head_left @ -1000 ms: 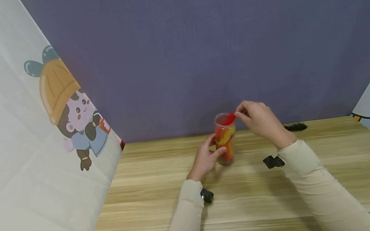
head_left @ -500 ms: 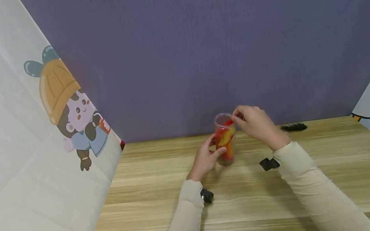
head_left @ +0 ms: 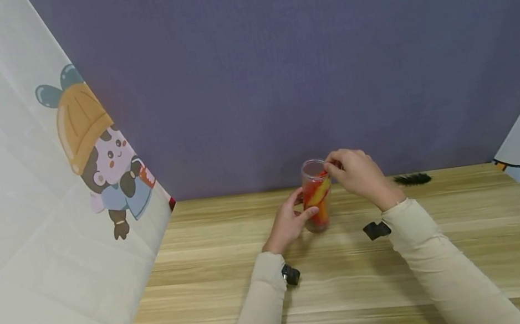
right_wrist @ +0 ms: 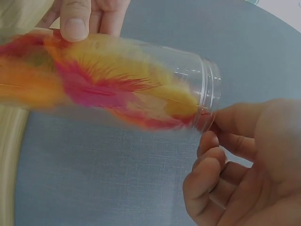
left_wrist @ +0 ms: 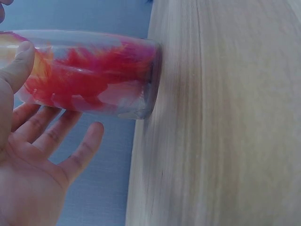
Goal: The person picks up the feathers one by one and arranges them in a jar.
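Note:
A tall clear jar [head_left: 317, 198] stands upright on the table, with red, yellow, orange and magenta feathers [right_wrist: 122, 70] inside. My left hand [head_left: 290, 223] grips its side, thumb on the near face and fingers behind; the left wrist view shows the little finger standing off the wall. At the jar's mouth, my right hand [head_left: 359, 174] pinches the tip of a red feather [right_wrist: 164, 123] between thumb and forefinger. Most of that feather lies inside the jar, under the rim.
A black feather [head_left: 412, 179] lies on the wooden table [head_left: 350, 294] near the back, to the right of my right hand. A dark blue-grey panel [head_left: 247, 74] rises behind the table. White printed sheets [head_left: 2, 195] stand at the sides.
My right hand has moved a little left and down to the jar's rim, and the red feather has sunk deeper inside. The left hand and jar have stayed in place.

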Demonstrator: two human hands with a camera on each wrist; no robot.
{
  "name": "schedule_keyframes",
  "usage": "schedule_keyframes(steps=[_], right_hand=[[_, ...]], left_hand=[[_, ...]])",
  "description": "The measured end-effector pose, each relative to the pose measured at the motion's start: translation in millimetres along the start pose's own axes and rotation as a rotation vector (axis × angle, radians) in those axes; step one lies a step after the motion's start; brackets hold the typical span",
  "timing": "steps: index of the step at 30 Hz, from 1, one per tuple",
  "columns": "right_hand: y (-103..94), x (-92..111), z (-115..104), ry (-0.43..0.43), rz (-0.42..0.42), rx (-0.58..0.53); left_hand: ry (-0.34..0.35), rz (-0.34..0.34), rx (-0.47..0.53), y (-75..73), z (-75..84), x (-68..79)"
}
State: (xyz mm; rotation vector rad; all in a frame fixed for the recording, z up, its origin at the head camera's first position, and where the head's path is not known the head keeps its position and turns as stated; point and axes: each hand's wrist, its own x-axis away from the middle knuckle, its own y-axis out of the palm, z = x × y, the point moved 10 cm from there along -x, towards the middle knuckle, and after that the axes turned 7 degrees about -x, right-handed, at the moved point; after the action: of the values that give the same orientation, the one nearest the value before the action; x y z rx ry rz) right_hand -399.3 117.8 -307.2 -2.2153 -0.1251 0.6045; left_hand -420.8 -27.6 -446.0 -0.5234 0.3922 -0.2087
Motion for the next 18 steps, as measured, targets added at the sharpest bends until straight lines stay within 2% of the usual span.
schedule_keyframes(steps=[13, 18], right_hand=[[2.9, 3.8, -3.0, -0.040, -0.039, -0.029], [1.4, 6.6, -1.0, -0.050, -0.020, -0.040]], left_hand=[[0.004, -0.009, -0.014, -1.2, -0.9, 1.5], [0.007, -0.007, -0.009, -1.4, -1.1, 1.0]])
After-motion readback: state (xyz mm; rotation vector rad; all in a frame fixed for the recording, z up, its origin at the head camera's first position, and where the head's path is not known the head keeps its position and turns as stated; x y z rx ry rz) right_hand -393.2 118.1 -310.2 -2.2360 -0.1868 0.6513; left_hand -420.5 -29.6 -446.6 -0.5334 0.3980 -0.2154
